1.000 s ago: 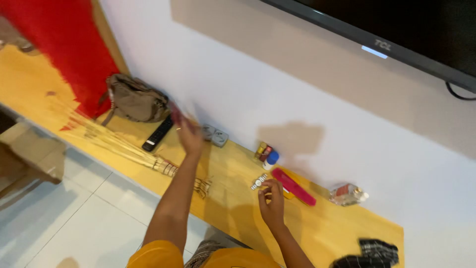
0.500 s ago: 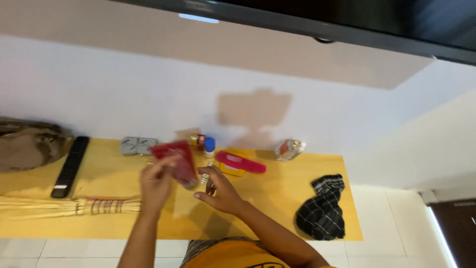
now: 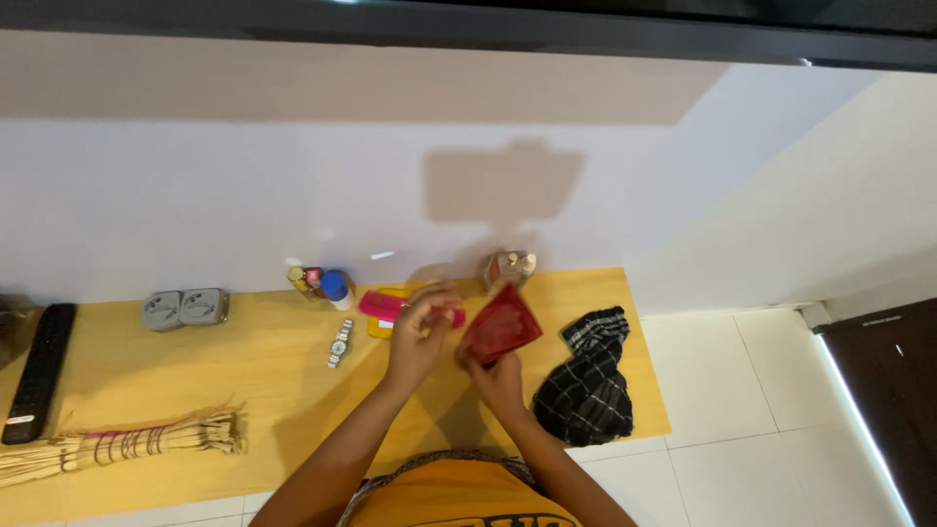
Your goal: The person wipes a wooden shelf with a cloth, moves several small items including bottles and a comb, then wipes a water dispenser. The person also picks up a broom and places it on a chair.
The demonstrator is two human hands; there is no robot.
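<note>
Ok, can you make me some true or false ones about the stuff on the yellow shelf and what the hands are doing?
1. The right hand holds a red pouch. True.
2. The wristwatch is on the left hand's wrist. False: it lies on the shelf.
3. The checked cloth lies right of the hands. True.
4. The broom leans on the wall. False: it lies flat.
5. The remote is white. False: black.

This looks like a home: a big TV [image 3: 586,20] hangs above a wooden counter [image 3: 244,381] with a remote [image 3: 34,371] and a broom [image 3: 127,444].
</note>
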